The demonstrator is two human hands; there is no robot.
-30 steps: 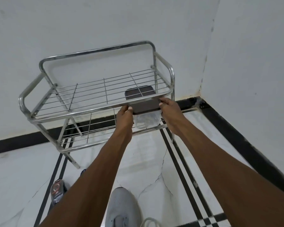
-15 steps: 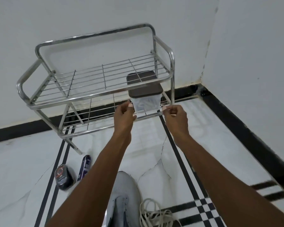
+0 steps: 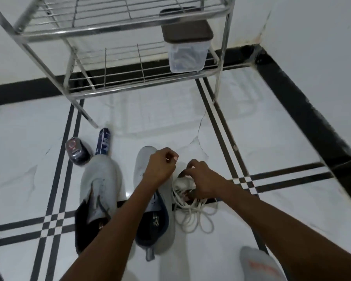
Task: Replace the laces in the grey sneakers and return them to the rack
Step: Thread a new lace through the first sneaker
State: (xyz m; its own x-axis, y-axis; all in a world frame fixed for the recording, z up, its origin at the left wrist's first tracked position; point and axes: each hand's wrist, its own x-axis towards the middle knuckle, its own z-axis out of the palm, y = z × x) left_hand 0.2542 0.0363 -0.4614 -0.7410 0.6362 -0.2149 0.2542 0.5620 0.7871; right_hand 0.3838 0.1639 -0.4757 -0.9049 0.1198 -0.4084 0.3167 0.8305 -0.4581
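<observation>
Two grey sneakers lie on the white floor, toes toward the rack: the left sneaker [image 3: 100, 185] and the right sneaker [image 3: 152, 218], both without laces in their eyelets. A loose pile of white laces [image 3: 193, 213] lies just right of the right sneaker. My right hand [image 3: 201, 179] is down on top of that pile, fingers curled into the laces. My left hand [image 3: 160, 167] hovers over the right sneaker's toe with its fingers curled; whether it pinches a lace I cannot tell. The steel shoe rack [image 3: 118, 30] stands against the wall ahead.
A clear plastic container with a brown lid [image 3: 185, 55] sits at the right end of the rack's lower shelf. A round tin [image 3: 76, 154] and a blue can [image 3: 103, 142] lie on the floor by the left sneaker. A grey-socked foot [image 3: 259, 264] shows bottom right.
Both hands let go of the brown-lidded container on the rack's lower shelf and dropped to the floor. The view tilted down to the sneakers and laces.
</observation>
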